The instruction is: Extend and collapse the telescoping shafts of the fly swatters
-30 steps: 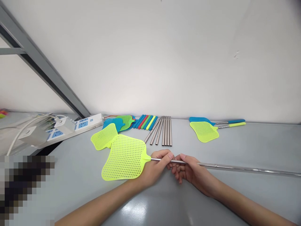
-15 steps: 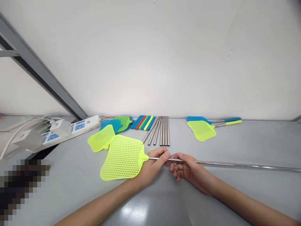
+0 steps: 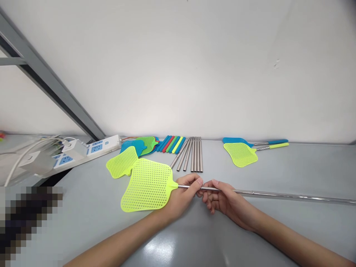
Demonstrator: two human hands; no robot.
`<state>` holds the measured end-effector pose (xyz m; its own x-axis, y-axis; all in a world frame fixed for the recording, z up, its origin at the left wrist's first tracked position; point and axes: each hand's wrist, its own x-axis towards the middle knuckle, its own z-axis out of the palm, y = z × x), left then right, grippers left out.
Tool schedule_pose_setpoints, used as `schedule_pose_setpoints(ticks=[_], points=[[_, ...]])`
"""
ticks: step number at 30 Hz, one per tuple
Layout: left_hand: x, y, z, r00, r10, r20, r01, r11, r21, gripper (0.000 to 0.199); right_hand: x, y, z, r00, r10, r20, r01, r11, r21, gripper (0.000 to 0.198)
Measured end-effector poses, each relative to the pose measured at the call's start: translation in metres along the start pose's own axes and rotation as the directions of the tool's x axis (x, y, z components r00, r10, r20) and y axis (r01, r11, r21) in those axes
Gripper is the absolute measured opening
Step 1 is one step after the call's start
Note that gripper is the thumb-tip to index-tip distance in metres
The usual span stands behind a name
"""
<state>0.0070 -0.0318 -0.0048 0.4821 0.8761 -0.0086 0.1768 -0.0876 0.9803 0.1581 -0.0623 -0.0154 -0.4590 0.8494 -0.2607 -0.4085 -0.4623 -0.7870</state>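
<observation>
A fly swatter with a perforated yellow-green head lies across both hands, its thin metal telescopic rod drawn out far to the right, past the edge of the view. My left hand is closed around the rod just behind the head, thumb on top. Close beside it, my right hand pinches the same rod between thumb and fingers, the lower fingers loosely curled. The head rests above my left wrist. Just behind the hands lie several short metal tubes side by side.
Along the wall are several coloured handle grips, a pile of blue and green swatter heads and a loose yellow-green head. Two swatters with grips lie back right. A white power strip with plugs and cables stands at the left.
The whole scene has shifted slightly right in view. Both hands keep the same hold on the swatter's rod, with no clear movement along it.
</observation>
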Motion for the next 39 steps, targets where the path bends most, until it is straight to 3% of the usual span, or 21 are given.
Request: schedule_pose_setpoints(ticks=[18, 34, 39], points=[[0.0017, -0.0067, -0.0009, 1.0, 0.011, -0.011, -0.011, 0.999, -0.046, 0.038, -0.0012, -0.005, -0.0001, 1.0, 0.016, -0.011, -0.016, 0.999, 0.029, 0.025], [0.0031, -0.0024, -0.0015, 0.995, 0.018, 0.099, -0.01, 0.997, -0.079, 0.034, -0.0011, -0.004, -0.0039, 0.995, 0.086, 0.055, -0.09, 0.993, 0.075, 0.034], [0.0023, -0.005, -0.0011, 0.997, -0.004, 0.077, 0.005, 1.0, -0.011, 0.036, -0.0001, -0.0057, -0.0024, 0.999, 0.036, 0.036, -0.039, 0.996, 0.074, 0.026]])
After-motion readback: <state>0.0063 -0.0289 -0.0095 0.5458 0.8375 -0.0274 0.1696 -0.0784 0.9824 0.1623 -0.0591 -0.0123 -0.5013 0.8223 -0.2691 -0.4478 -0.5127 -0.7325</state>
